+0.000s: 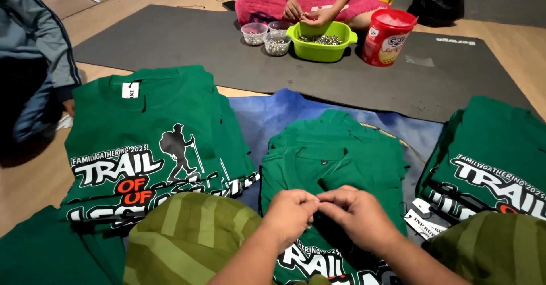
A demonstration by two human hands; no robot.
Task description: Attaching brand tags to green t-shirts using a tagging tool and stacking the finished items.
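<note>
Head view: both hands meet over the near middle green shirt (327, 171), fingertips pressed together and pinching something too small to make out at the fabric. Left hand (290, 212) and right hand (359, 217) touch each other. That shirt tops a stack on a blue cloth (267, 114). Another shirt stack (148, 143) lies left, a third (495, 148) right. Far off, a seated person's hands (310, 15) work at a green basin (322, 40), with small bowls (266, 36) to its left and a red tub (388, 36) to its right on a grey mat (170, 40).

Wooden floor (529, 46) under grey mat (187, 40)
</note>
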